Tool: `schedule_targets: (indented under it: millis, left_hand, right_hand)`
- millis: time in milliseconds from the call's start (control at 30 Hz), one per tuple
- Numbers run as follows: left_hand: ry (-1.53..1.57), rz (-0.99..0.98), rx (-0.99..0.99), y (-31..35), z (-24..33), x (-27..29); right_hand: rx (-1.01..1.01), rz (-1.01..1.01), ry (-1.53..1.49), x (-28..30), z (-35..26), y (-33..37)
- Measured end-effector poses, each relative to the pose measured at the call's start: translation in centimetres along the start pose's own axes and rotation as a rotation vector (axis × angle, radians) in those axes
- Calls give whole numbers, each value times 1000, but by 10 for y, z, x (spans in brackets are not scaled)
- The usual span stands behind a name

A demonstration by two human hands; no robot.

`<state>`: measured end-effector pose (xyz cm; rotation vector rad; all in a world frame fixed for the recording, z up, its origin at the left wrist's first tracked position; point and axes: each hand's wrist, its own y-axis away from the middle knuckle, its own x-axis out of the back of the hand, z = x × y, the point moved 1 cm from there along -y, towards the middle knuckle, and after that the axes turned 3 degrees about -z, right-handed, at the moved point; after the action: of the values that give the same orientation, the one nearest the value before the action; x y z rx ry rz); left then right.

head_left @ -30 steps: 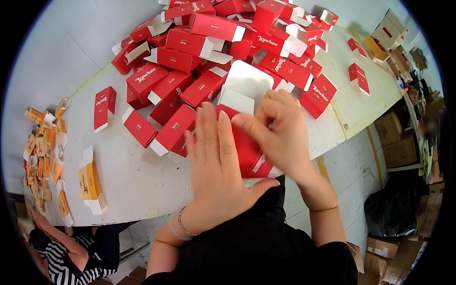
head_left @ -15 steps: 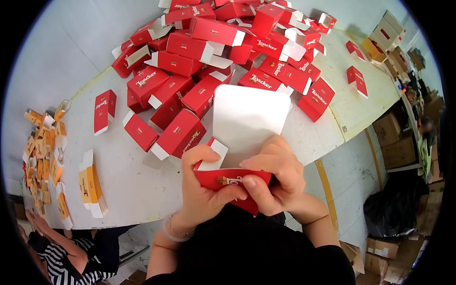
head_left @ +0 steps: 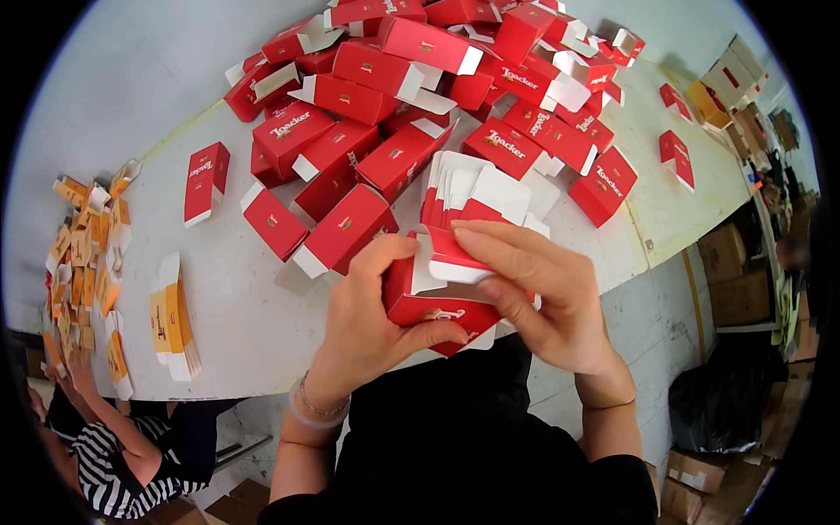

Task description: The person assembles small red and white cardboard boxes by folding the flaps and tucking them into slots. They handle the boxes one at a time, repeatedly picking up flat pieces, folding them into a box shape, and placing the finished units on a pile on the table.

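A red carton [head_left: 437, 311] with white inner faces is held before my chest, its top end partly uncovered. My left hand [head_left: 363, 315] is closed round its left side, thumb across the front and index finger at the upper corner. With fingers on top and thumb below, my right hand [head_left: 556, 302] pinches the carton's bent end flap near its white tuck edge. Just beyond the hands lies a stack of flat red cartons [head_left: 481, 203] with white flaps. A big pile of formed red cartons [head_left: 350, 98] rises behind it, many with flaps standing out.
On the pale table [head_left: 254, 324], folded yellow cartons [head_left: 171, 319] lie at the left, near a heap of small yellow boxes [head_left: 83, 249]. At lower left, a co-worker in a striped top [head_left: 114, 464] reaches toward that heap. A black bag [head_left: 726, 398] and brown boxes stand right.
The carton's large white flap, upright earlier, is now folded down toward me under my right hand. The flat stack behind shows now. The view has shifted slightly; the co-worker's hands moved toward the yellow heap.
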<state>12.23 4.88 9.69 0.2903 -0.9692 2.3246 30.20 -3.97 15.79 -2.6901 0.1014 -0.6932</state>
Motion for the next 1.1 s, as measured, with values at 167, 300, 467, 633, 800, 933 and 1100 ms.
schedule_targets:
  millis: [167,300,467,633,800,933,1100]
  left_hand:
    - [268,31,147,3,3,-6]
    - [289,49,210,0,5,-5]
    - [38,53,183,0,6,5]
    - [-841,319,-317,-93,-5,67]
    - [-828,88,-334,-154,-67,109]
    - [-419,-238,106,-68,-27,-7]
    - [-639,-332,6,-1,-24,-86]
  right_hand:
    - [83,-154,21,8,9,-1]
    - [176,-195,-211,-8,19,-2]
    - [350,-237,97,-16,26,-4]
    - [47,181,46,17,47,-10]
    - [-212,7,567,28,119,0]
    - [-352,-78,807,4,116,-1]
    - [-471,3,934,7,114,2]
